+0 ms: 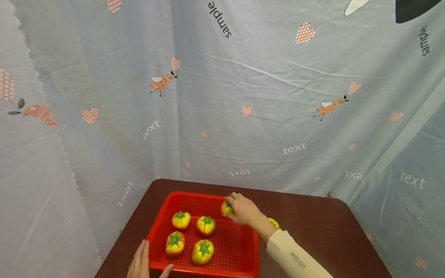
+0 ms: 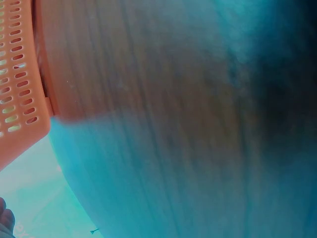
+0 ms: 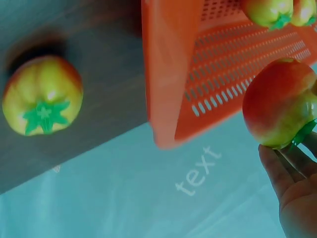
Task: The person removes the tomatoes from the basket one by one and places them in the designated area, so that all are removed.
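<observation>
My right hand grips a yellow-and-red tomato with a green star-shaped top, above the back right part of a red plastic basket. Several similar tomatoes sit inside, towards its left half. Beside the basket's right wall, on the table, lies another tomato, partly covered by the right forearm in the head view. At the front left corner my left hand rests against the rim, fingers straight and thumb by the front edge. Only its fingertips show in the left wrist view.
The dark brown table has rounded back corners and carries the basket on its left part. A pale blue printed curtain hangs close behind the table and along both sides.
</observation>
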The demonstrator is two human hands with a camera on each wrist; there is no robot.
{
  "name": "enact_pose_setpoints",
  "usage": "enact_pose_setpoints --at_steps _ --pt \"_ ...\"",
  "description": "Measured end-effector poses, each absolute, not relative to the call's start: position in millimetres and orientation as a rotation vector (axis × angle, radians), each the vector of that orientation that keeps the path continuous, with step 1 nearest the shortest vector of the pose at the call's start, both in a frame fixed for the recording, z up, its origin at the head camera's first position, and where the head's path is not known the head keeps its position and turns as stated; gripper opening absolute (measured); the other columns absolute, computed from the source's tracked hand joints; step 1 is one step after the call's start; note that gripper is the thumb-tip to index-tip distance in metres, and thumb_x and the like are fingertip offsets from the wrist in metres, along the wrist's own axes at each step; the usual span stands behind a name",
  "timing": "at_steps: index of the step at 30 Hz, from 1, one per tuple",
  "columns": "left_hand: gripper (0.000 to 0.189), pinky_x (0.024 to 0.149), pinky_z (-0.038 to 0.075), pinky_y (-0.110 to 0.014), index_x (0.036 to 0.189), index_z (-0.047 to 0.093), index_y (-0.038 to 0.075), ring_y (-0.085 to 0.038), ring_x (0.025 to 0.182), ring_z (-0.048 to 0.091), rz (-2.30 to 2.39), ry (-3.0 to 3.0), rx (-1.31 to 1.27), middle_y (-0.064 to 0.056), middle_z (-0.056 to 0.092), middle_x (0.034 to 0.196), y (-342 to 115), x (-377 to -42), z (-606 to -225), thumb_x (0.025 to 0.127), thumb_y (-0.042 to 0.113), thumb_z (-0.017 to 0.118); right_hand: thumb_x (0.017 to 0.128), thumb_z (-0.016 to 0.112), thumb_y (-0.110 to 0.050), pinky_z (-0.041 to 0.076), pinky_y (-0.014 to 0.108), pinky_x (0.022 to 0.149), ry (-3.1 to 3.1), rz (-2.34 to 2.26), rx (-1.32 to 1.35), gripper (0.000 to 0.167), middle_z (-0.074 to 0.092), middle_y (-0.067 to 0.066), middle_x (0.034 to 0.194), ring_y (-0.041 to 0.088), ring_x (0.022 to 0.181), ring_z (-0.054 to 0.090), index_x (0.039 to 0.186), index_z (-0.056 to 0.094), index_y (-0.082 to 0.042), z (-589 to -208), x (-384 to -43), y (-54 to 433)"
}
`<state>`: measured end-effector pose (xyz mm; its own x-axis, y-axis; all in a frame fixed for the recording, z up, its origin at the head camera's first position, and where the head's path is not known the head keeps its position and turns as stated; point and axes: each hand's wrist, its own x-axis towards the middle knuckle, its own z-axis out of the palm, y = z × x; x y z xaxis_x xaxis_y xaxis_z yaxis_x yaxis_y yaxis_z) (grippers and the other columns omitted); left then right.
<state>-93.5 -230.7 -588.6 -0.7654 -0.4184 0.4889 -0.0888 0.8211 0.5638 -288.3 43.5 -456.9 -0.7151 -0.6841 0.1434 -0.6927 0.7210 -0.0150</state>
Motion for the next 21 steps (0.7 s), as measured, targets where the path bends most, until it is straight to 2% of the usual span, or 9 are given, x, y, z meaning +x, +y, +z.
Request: enact_pose_setpoints --at_steps 4,12,21 --pt "0.122 0.087 0.045 -0.065 0.152 0.031 0.005 -0.044 0.118 0.051 -0.693 -2.377 0.37 -0.023 0.044 0.143 -231 -94 -588 0.055 0.045 0.094 0.09 0.069 -0.041 0.053 0.036 0.093 -2.767 0.119 1.11 0.058 0.06 0.008 0.125 0.025 0.113 0.059 0.133 0.057 -0.005 -449 -294 46" --pt "0.122 0.087 0.044 -0.064 0.152 0.032 0.004 -0.043 0.118 0.051 -0.701 -2.377 0.375 -0.022 0.045 0.143 -230 -94 -588 0.055 0.048 0.093 0.091 0.069 -0.04 0.054 0.038 0.088 -2.761 0.187 1.064 0.054 0.06 0.009 0.123 0.025 0.108 0.06 0.131 0.058 -0.006 -432 -303 58" --pt "0.121 0.087 0.045 -0.063 0.15 0.035 0.003 -0.042 0.117 0.052 -0.705 -2.357 0.365 -0.023 0.045 0.142 -229 -95 -589 0.053 0.043 0.095 0.091 0.069 -0.039 0.053 0.041 0.089 -2.783 0.253 0.956 0.055 0.06 0.012 0.124 0.028 0.11 0.06 0.133 0.057 -0.005 -418 -315 82"
